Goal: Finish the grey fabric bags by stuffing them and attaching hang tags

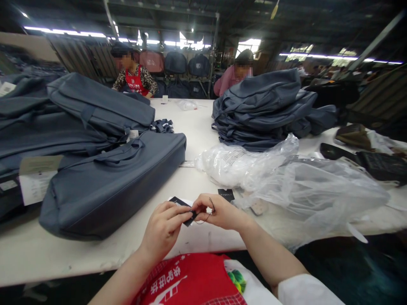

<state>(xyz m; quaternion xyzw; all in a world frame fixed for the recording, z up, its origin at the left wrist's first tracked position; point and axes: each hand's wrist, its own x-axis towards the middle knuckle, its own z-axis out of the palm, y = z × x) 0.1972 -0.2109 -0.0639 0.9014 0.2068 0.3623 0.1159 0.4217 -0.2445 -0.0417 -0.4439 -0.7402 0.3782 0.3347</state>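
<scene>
Both my hands meet over the white table close to my red apron. My left hand (pixel 165 224) is closed on a black hang tag (pixel 189 221), pinching it near its end. Against the same end, my right hand (pixel 216 210) pinches a thin dark string (pixel 212 205), which loops up from the fingers. A white card or paper lies partly hidden beneath my hands. Just beyond my right hand rests another black tag (pixel 226 194). A blue-grey bag (pixel 117 182) lies on its side to the left of my hands.
More blue-grey bags (pixel 101 99) are heaped at the left, one with a paper tag (pixel 40 180). A bag stack (pixel 263 106) stands at the back right. Clear plastic bags (pixel 311 190) cover the right side. Two people work across the table (pixel 190 123).
</scene>
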